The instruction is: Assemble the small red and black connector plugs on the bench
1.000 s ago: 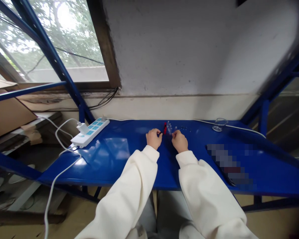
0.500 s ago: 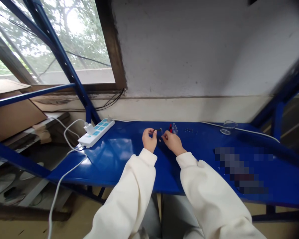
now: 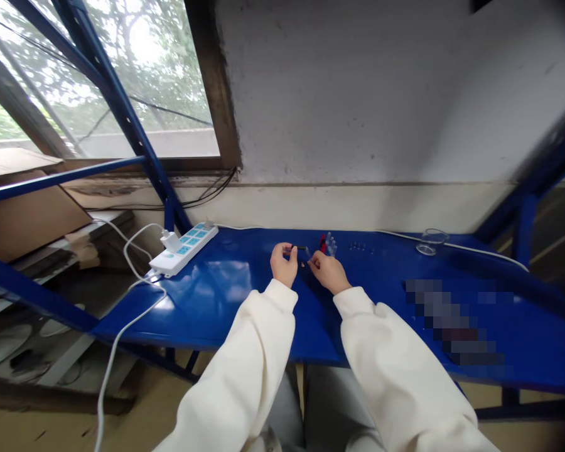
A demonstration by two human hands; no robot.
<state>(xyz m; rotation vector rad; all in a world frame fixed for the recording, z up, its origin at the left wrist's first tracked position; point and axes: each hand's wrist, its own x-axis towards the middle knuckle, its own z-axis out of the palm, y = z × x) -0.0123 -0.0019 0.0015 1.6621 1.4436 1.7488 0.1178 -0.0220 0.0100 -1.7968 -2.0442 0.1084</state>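
Above the blue table [image 3: 245,320], my left hand [image 3: 284,264] is closed on a thin dark rod-like piece [image 3: 301,247] that points right. My right hand [image 3: 328,271] pinches a small clear tube-like piece [image 3: 307,253] close to the rod's tip. Whether the two pieces touch, I cannot tell. A tiny light-coloured bit [image 3: 302,265] shows between the hands. Just behind my right hand are a red object [image 3: 322,243] and several clear small tubes [image 3: 330,243].
Several tiny pieces [image 3: 358,245] lie right of the tubes. A clear round container [image 3: 426,249] stands farther right. On the left is a white power strip [image 3: 183,250] with a plugged-in cable [image 3: 115,342]. A blurred-out patch [image 3: 452,320] covers the table's right side.
The clear piece in my right hand now shows more plainly beside the dark rod's tip. Both hands keep nearly the same place, and the view has shifted slightly.
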